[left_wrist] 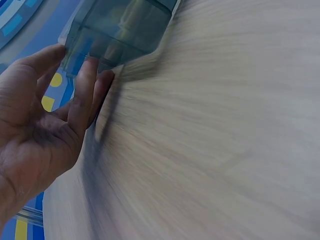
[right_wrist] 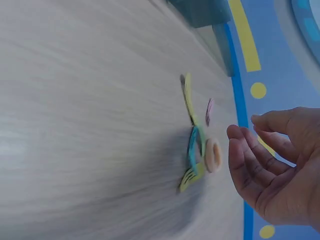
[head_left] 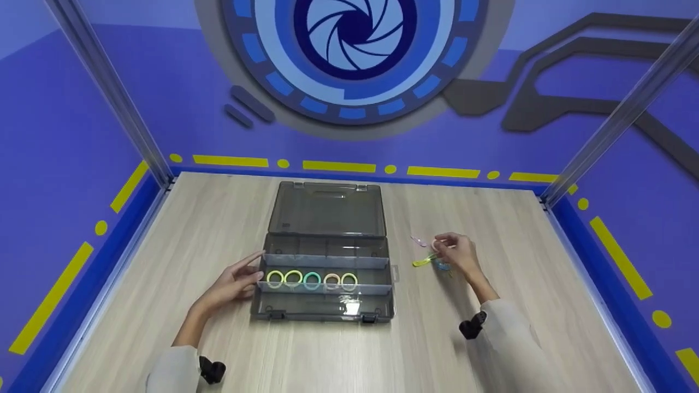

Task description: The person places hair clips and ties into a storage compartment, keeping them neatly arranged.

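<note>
A smoky clear plastic compartment case (head_left: 322, 308) lies with its lid (head_left: 327, 210) swung back. Several yellow, teal and peach rings (head_left: 312, 281) stand in a row in its middle section. My left hand (head_left: 232, 284) touches the case's left side with its fingertips; in the left wrist view its fingers reach the case wall (left_wrist: 115, 35). Just above a peach ring (right_wrist: 213, 155), my right hand (head_left: 457, 252) has loosely bent fingers, and a gap shows between thumb and fingertips in the right wrist view. Beside that ring lie a yellow-green strip (right_wrist: 189, 100), a blue strip (right_wrist: 192, 147) and a pink strip (right_wrist: 209, 111).
Clear dividers (head_left: 306, 261) split the case lengthwise. A latch tab (head_left: 395, 273) juts from its right side. Blue printed panels (head_left: 349, 147) and metal posts (head_left: 117, 93) enclose the wooden table (head_left: 327, 360). A black wrist camera (head_left: 473, 326) sits on the right sleeve.
</note>
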A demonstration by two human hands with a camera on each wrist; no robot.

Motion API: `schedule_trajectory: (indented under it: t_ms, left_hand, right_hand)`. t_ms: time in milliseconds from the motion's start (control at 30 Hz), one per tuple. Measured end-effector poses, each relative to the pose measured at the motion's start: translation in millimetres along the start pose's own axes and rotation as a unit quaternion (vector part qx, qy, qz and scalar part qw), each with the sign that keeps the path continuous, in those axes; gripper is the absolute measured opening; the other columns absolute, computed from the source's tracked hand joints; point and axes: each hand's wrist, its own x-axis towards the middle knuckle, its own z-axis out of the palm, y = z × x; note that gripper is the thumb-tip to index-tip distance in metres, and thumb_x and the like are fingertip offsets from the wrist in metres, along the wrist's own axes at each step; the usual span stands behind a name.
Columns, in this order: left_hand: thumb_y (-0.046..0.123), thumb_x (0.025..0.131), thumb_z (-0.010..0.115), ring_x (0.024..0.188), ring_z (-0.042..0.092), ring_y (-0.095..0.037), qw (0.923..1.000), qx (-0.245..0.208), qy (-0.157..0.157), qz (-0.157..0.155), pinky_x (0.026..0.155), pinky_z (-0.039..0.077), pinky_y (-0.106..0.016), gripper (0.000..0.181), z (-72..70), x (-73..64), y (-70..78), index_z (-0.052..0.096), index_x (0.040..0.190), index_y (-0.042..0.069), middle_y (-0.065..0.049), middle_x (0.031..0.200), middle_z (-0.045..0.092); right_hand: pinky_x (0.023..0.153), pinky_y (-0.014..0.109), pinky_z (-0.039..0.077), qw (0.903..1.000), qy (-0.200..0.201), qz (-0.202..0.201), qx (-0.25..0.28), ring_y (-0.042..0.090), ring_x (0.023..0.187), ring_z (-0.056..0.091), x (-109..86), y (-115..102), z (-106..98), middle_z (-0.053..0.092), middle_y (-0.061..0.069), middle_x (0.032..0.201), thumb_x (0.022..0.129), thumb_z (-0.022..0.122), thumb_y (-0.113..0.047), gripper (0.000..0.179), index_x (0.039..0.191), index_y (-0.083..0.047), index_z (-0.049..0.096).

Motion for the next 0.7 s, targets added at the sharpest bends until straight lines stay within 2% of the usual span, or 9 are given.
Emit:
schedule_trajectory:
  t_ms: [100,200,333,567,700]
  left_hand:
    - [0.023,0.104,0.061,0.064,0.036,-0.006,1.0000,0.000,0.002,0.000,0.059,0.037,-0.019,0.069,0.5,0.7,1.0,0.026,0.163,0.017,-0.014,0.124,0.046]
    - [0.024,0.104,0.061,0.064,0.036,-0.006,1.0000,0.000,0.001,0.000,0.059,0.037,-0.019,0.069,1.6,1.0,1.2,0.026,0.163,0.018,-0.016,0.126,0.046]
    - [0.023,0.104,0.061,0.063,0.035,-0.005,1.0000,-0.005,0.004,-0.007,0.059,0.037,-0.019,0.069,1.3,-0.5,1.1,0.026,0.163,0.018,-0.015,0.126,0.045]
    - [0.023,0.103,0.062,0.065,0.036,-0.006,0.9999,0.000,0.009,-0.011,0.060,0.038,-0.019,0.069,0.0,-0.6,0.7,0.028,0.163,0.019,-0.021,0.132,0.045]
    - [0.022,0.104,0.062,0.065,0.036,-0.006,1.0000,-0.002,0.004,-0.008,0.060,0.038,-0.019,0.069,-0.2,0.7,0.2,0.027,0.163,0.018,-0.021,0.131,0.045]
  right_hand:
    - [0.064,0.027,0.061,0.9998,0.011,0.008,-0.014,0.033,0.081,0.075,4.2,3,-2,0.069,0.032,0.104,0.097,0.066,-0.004,0.029,0.120,0.014,0.066]
    - [0.059,0.017,0.053,0.9979,0.038,0.021,-0.049,0.019,0.073,0.071,7.9,7,-3,0.071,0.028,0.100,0.096,0.068,-0.007,0.028,0.118,0.010,0.069]
    - [0.057,0.014,0.047,0.9953,0.054,0.045,-0.066,0.011,0.070,0.065,10.6,13,-4,0.071,0.025,0.101,0.096,0.068,-0.009,0.029,0.120,0.008,0.069]
    - [0.059,0.016,0.048,0.9907,0.049,0.088,-0.092,0.027,0.084,0.073,12.9,23,-6,0.071,0.027,0.109,0.098,0.064,-0.011,0.035,0.126,0.010,0.064]
    - [0.059,0.016,0.047,0.9884,0.036,0.100,-0.109,0.025,0.085,0.072,16.0,27,-6,0.071,0.025,0.109,0.097,0.066,-0.014,0.035,0.124,0.009,0.066]
